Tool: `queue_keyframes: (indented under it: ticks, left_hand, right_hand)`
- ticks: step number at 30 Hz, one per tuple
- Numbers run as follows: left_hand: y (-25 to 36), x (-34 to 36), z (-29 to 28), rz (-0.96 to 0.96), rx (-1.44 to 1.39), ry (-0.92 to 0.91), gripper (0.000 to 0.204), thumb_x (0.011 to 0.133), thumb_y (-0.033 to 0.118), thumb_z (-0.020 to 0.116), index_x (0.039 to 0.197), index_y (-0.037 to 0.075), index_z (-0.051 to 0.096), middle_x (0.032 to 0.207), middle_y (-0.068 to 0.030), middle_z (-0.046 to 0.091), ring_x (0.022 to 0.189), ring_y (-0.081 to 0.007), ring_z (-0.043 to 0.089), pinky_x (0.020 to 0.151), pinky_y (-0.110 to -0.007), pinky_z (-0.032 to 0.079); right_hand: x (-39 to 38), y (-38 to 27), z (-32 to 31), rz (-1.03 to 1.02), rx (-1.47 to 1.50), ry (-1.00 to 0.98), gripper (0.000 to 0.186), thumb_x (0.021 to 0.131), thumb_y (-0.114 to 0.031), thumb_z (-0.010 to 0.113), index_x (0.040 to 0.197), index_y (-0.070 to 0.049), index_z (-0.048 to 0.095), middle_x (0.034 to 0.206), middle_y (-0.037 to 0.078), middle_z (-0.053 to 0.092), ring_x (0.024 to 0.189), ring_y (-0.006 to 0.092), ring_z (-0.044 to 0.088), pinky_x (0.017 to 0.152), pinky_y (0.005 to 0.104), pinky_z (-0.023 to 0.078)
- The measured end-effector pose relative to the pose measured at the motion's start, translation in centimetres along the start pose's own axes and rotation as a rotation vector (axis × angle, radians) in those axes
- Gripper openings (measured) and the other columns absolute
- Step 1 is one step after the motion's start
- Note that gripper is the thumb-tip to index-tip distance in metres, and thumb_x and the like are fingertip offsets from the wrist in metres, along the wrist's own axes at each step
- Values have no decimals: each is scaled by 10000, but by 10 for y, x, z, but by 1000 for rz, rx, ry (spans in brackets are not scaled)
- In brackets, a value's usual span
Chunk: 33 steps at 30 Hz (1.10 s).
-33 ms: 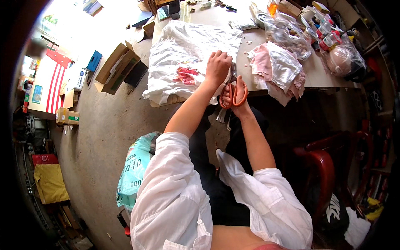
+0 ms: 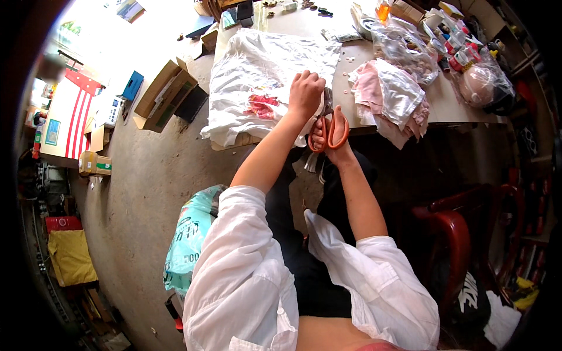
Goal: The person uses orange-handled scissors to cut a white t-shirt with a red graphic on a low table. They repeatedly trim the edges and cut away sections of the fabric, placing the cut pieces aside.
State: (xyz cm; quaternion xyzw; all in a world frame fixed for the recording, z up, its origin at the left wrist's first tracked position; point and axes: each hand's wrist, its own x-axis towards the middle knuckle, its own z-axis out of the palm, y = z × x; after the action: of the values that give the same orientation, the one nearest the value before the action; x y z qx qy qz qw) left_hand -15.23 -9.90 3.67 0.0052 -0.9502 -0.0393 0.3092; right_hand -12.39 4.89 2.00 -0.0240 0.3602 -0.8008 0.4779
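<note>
The person sat at the near edge of the surface (image 2: 451,102), both forearms stretched out from rolled white sleeves. The left hand (image 2: 305,93) lay curled, knuckles up, pressing down on the white cloth (image 2: 263,64) that was spread over the surface and hung off its near edge. A red and pink printed patch (image 2: 263,107) showed on that cloth just at nine o'clock from the left hand. The right hand (image 2: 328,143) sat just at five o'clock from the left one, fingers threaded through the handles of the orange scissors (image 2: 331,130) and closed around them; the blades pointed toward twelve o'clock along the cloth's right edge, beside the left hand. At three o'clock from the hands lay a heap of pink and white fabric (image 2: 391,96), and beyond it, toward one o'clock, clear plastic bags (image 2: 404,50) and small bottles crowded the far corner. An open cardboard box (image 2: 167,93) stood on the floor at nine o'clock, and a teal sack (image 2: 190,234) rested by the person's left knee.
</note>
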Motion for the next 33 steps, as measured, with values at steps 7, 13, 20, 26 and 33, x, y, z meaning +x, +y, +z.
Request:
queue_keyframes:
  ticks: [7,13,20,26,33]
  left_hand:
    - [-16,-4,-3,-120,-134,60,50,719,120,596,678,104,619,752,-38,591,829,-242,546,737,-370,419]
    - [-22,-2,-10,-47,-249,-54,41,706,95,664,721,93,625,772,-38,601,853,-257,552,782,-372,427]
    - [-20,-3,-9,-165,-239,-7,94,675,78,659,757,87,613,790,-73,603,867,-268,565,798,-382,427]
    - [-19,-5,-8,-89,-503,-112,120,650,39,692,698,36,582,705,-91,593,724,-265,588,677,-362,472]
    - [-17,-5,-10,-253,-908,-456,136,690,54,721,738,4,604,671,-61,615,635,-118,581,599,-270,474]
  right_hand:
    - [-4,-7,3,108,70,-169,707,818,-780,282,823,-99,472,729,9,435,558,136,417,512,254,339]
    - [-1,-7,-1,135,99,-183,716,803,-792,303,849,-99,476,763,8,422,594,139,408,528,248,336]
    - [-6,-10,4,154,175,-236,749,772,-814,329,883,-86,467,766,8,407,625,137,407,541,242,331]
    - [-4,-10,5,132,195,-193,746,770,-816,328,853,-87,463,758,6,408,631,136,415,544,235,333]
    - [7,-4,0,-21,51,-21,685,786,-791,360,802,-110,435,698,-9,393,572,121,416,501,237,346]
